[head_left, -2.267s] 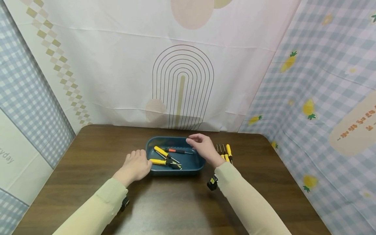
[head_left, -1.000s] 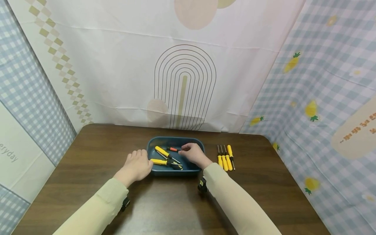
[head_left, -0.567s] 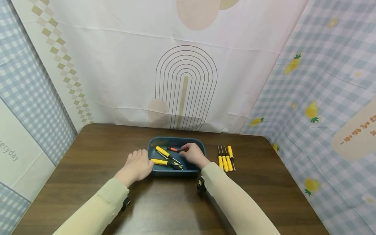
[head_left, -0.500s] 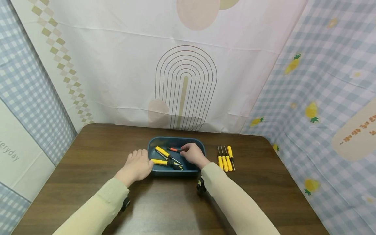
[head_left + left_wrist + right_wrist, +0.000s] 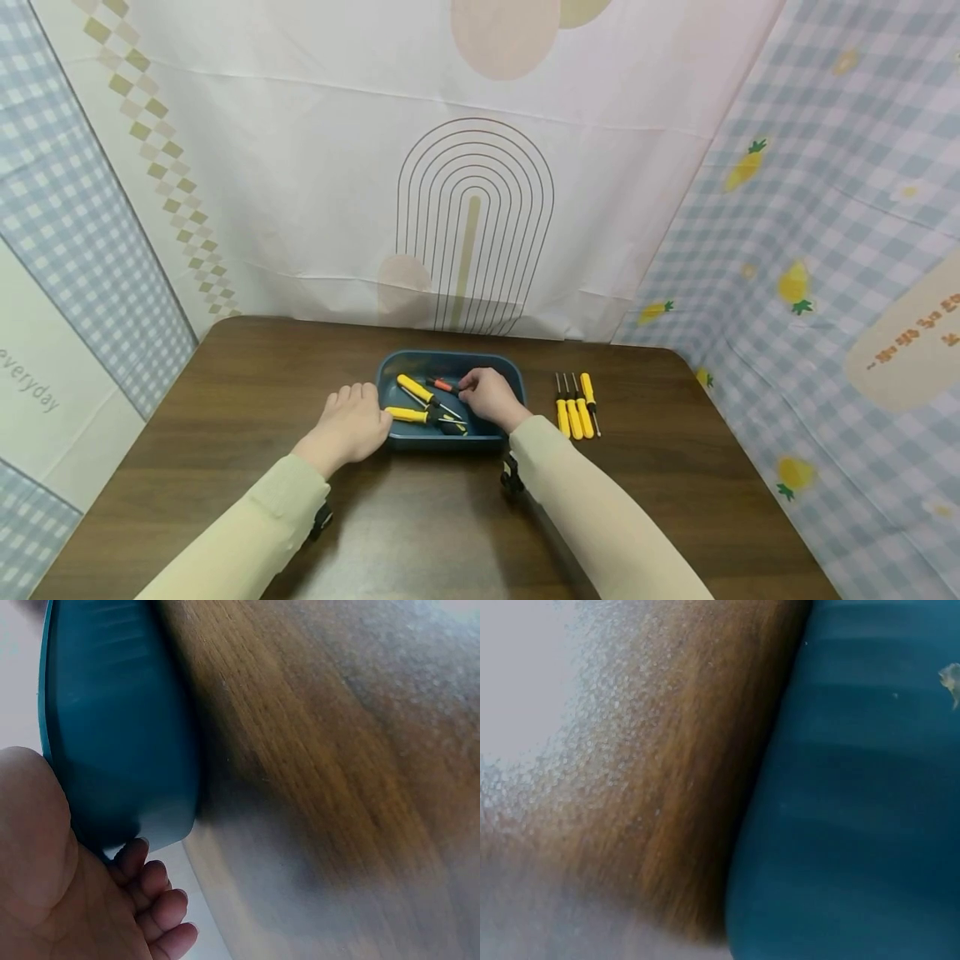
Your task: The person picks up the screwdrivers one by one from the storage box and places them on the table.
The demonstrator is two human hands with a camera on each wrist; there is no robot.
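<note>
A dark blue plastic bin stands on the wooden table. My left hand grips its left rim; in the left wrist view the thumb side crosses the rim and the fingers curl by the outer wall. Inside the bin, my right hand pinches a red-and-black screwdriver near its shaft end; the fingers cover the shaft. Yellow-handled screwdrivers lie crossed in the bin's left half. The right wrist view shows only the bin's wall and the table, with the hand hidden.
Right of the bin, several yellow-handled screwdrivers lie side by side on the table; the rightmost one points its shaft toward me, the others away. Patterned cloth hangs behind the table and at both sides.
My right hand has come down from over the bin's right rim into the bin and taken hold of the red-and-black screwdriver, which has tilted slightly. The left hand stays on the rim.
</note>
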